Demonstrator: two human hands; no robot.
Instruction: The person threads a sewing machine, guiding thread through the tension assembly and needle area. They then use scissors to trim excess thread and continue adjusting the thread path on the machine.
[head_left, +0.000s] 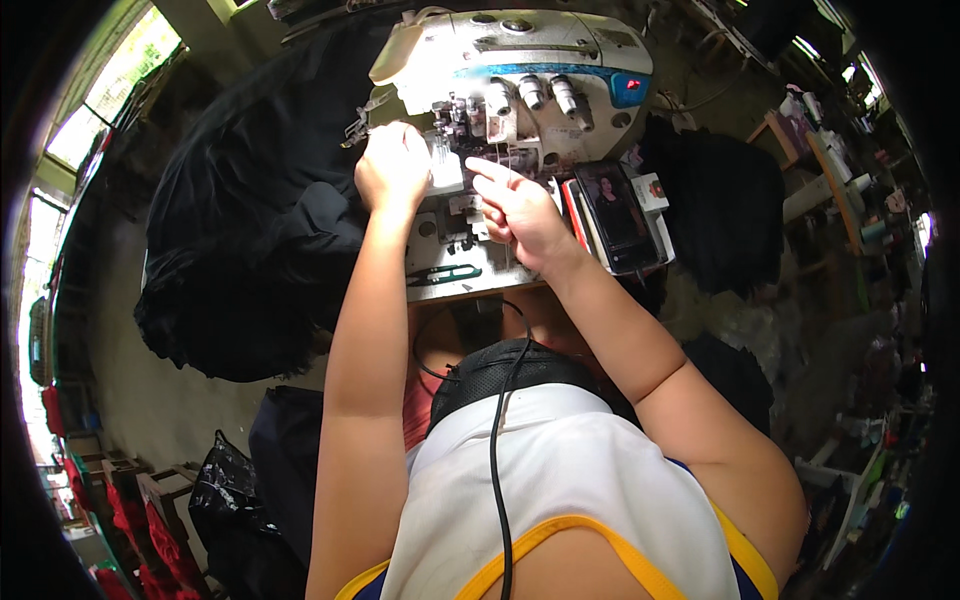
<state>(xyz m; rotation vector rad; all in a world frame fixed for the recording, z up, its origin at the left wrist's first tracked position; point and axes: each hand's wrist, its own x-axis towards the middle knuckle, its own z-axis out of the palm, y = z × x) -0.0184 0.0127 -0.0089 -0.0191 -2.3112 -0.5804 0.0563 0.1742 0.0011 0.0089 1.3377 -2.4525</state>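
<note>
An overlock sewing machine (600,60), white with a blue panel, stands in front of me under a bright lamp. My left hand (393,168) is at the left of its needle area, back of the hand up. Its fingers curl inward and their tips are hidden, so what they hold does not show. My right hand (522,212) is just right of the needle area, index finger pointing left and the other fingers bent. Whatever is between its fingers is too small to make out. Thread snips (445,273) lie on the machine bed below my hands.
Dark fabric (250,220) is heaped at the left, and more black cloth (715,205) hangs at the right. A phone (612,215) rests on a box beside my right hand. A black cable (496,450) runs down my front. Shelves with thread cones (860,185) stand far right.
</note>
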